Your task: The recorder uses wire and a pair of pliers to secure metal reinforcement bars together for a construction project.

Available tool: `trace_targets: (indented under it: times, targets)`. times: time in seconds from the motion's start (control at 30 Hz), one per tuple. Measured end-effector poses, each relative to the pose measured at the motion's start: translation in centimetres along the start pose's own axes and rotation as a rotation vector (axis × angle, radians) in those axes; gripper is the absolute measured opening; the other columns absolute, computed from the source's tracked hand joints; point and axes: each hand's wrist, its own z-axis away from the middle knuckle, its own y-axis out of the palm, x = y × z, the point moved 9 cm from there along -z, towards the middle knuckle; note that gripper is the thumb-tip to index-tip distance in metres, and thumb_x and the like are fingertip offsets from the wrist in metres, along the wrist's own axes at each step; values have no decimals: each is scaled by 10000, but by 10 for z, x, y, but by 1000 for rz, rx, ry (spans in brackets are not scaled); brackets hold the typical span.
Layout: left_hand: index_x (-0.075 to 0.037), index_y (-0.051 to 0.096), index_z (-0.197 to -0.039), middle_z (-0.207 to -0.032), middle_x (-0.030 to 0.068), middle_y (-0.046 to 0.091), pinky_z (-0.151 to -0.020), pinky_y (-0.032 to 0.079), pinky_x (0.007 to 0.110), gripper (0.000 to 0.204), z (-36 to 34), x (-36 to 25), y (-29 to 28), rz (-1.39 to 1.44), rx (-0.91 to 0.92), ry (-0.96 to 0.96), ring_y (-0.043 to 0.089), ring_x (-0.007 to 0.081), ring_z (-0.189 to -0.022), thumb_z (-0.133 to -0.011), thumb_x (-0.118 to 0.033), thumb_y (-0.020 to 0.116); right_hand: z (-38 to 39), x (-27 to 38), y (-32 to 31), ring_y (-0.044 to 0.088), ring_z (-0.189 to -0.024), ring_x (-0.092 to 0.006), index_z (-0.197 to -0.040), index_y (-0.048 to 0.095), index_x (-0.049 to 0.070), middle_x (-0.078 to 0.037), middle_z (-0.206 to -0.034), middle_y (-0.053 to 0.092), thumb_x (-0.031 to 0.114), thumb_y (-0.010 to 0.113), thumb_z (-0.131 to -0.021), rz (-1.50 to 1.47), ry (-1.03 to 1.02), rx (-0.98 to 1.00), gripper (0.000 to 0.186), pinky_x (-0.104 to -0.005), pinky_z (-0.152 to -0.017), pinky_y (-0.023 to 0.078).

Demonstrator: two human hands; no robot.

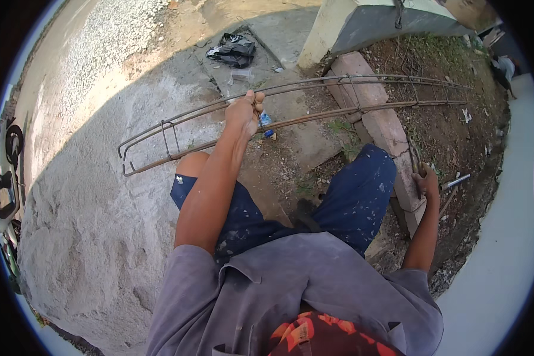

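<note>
A long, narrow rebar cage [305, 118] of thin steel bars, hooked at the left end, spans from above the grey ground on the left to the soil on the right. Several rectangular stirrups [171, 137] link its bars. My left hand [243, 113] is closed around the cage at its upper bars, left of the middle. On the right, my right hand [426, 180] is closed on a thin dark metal tool [415, 155] beside a concrete block; its exact kind is hard to see.
A long concrete block [391, 139] lies under the cage's right part. A black plastic bag [232, 51] rests on the slab ahead. Grey sand [89, 237] is heaped at left, white gravel [115, 35] beyond it. A metal tube [455, 181] lies near a white wall [498, 237].
</note>
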Motion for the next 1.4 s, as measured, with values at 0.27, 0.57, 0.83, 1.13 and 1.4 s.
trace_targets:
  times: [0.27, 0.57, 0.83, 1.13, 1.4]
  targets:
    - [-21, 539, -1007, -827, 74, 613, -524, 419, 236, 105, 11, -3, 1, -17, -65, 15, 499, 117, -616, -972, -118, 522, 42, 62, -13, 566, -785, -194, -1334, 450, -9, -99, -818, 558, 372, 595, -873, -1232, 44, 46, 615, -323, -686, 474]
    - [-31, 566, -921, -782, 67, 640, -552, 408, 269, 142, 10, 2, 10, -72, -39, 36, 472, 111, -567, -976, -151, 515, 70, 340, -100, 556, -673, -121, -1417, 328, -26, -40, -761, 568, 299, 668, -873, -913, -527, 180, 719, -238, -561, 435]
    - [-28, 562, -897, -822, 86, 666, -549, 409, 262, 138, 11, 2, 5, 9, -51, 27, 477, 109, -564, -967, -142, 528, 48, 555, -74, 558, -1094, -274, -1443, 347, 366, -130, -1196, 579, -28, 473, -847, 794, -1052, -157, 725, -377, -854, 508]
    - [-13, 584, -922, -809, 79, 672, -545, 409, 252, 124, 22, 0, 12, 7, -28, 25, 488, 100, -569, -957, -122, 535, 13, 610, -7, 458, -1255, -241, -1385, 412, 456, -102, -1365, 472, 42, 561, -853, 1165, -1360, -223, 690, -336, -959, 460]
    - [-17, 584, -926, -811, 74, 669, -556, 421, 249, 111, 22, 0, 11, 41, -43, 8, 490, 97, -572, -953, -114, 537, 3, 631, 7, 468, -1220, -228, -1370, 441, 445, -72, -1320, 488, 3, 613, -807, 1265, -1387, -62, 736, -324, -953, 463]
